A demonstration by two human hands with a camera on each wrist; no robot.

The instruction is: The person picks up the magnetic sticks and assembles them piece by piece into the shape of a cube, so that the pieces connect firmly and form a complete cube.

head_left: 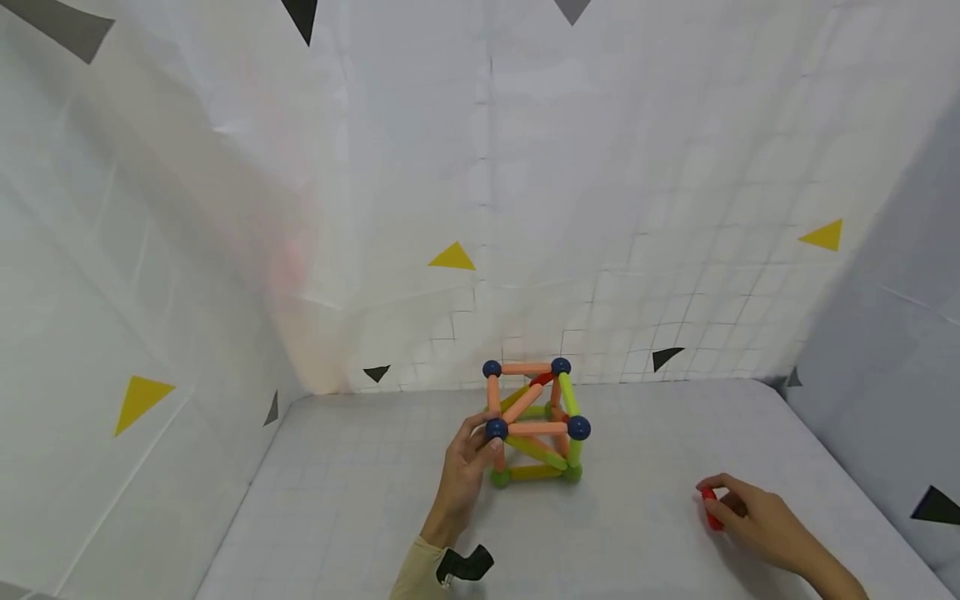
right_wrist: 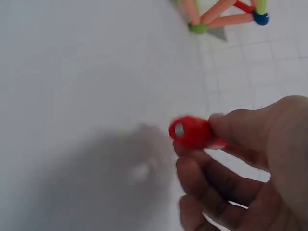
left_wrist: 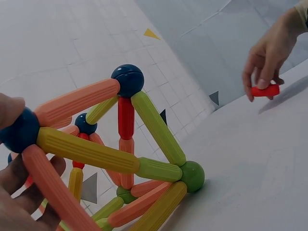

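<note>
A cube-like frame of toy rods and balls (head_left: 536,428) stands on the white table. Its upper corners are blue balls (left_wrist: 127,81) and its lower ones green balls (left_wrist: 192,176); orange, yellow, lime and red rods link them, some diagonally. My left hand (head_left: 467,471) grips the near left upper corner, thumb and fingers about the blue ball (head_left: 497,428). Off to the right, my right hand (head_left: 757,517) pinches a short red rod (right_wrist: 192,132) between thumb and fingers, above the table. A pale round spot shows in the rod's end in the right wrist view.
White sheeted walls (head_left: 480,208) with yellow and black triangle marks enclose the table (head_left: 360,500) at the back and both sides. The frame stands near the back wall. A black curved band (head_left: 465,564) sits at my left sleeve.
</note>
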